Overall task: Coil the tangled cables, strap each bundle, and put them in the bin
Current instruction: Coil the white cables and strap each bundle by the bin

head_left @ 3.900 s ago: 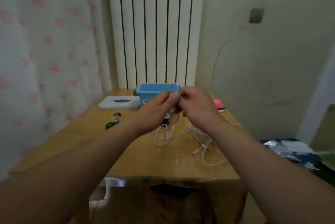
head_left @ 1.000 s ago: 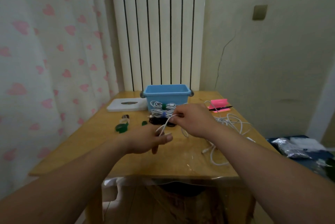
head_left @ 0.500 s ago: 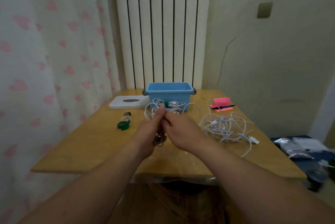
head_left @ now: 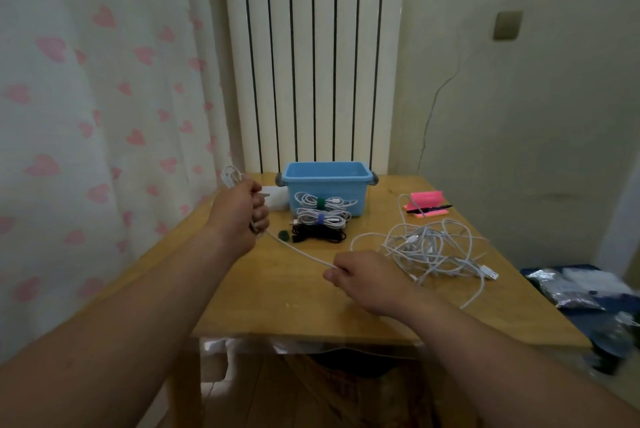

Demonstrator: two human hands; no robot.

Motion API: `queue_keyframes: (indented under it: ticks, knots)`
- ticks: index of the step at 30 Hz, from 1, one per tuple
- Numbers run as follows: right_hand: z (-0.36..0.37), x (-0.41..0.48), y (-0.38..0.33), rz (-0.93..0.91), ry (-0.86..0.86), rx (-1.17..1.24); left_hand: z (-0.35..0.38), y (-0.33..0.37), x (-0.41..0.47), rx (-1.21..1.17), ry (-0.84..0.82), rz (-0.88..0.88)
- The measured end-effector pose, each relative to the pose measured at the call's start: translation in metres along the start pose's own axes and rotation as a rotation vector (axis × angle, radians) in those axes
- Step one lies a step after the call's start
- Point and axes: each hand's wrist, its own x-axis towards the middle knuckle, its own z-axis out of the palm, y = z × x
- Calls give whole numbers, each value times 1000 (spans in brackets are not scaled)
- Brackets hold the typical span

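- Table (head_left: 263, 310): its left edge runs close to the heart-print curtain (head_left: 86, 116), so there is little elbow room on that side.
- Left hand (head_left: 239, 216) is raised over the far-left corner, its grip curled tight round a few finished loops (head_left: 230, 176) of a white cable (head_left: 298, 251). The loops stick up above the fist.
- The cable runs taut, down and rightward, to the other hand. This looks like a coil just begun (my reading, not a certainty).
- A loose green strap (head_left: 284, 235) lies on the table just beside the left hand, handy for this coil.
- Three bundles lie in a touching row in front of the bin: the green-strapped white bundle (head_left: 311, 202), the blue-strapped white bundle (head_left: 332, 219) and the black bundle (head_left: 318, 236). They are coiled and, the white ones plainly, strapped, but none is binned.
- Blue bin (head_left: 327, 173) sits at the far edge against the radiator (head_left: 311, 57). No cable shows in the part of its inside that is visible.
- Right hand (head_left: 367, 280) is low over mid-table, its grip pinching the white cable at the thumb.
- The tangle of white cables (head_left: 429, 247) is near the right hand and apart from the bundles. It is the bulk of the remaining work.
- A pink stand (head_left: 427, 198) with a black pen (head_left: 429, 209) sits far right, out of the way.
- Bare wood toward the near edge gives room to draw cable. One strand of the tangle lies near the right edge and might slip off toward the bags (head_left: 571, 285).
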Motion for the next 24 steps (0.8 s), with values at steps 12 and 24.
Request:
queue_keyframes:
  ticks: [12,24]
  knots:
    - [-27,27,2,35,181,111,12,-32,-52,1087,-431,202]
    - [-28,26,-1,33,121,176,17,-63,-50,1196,-513,178]
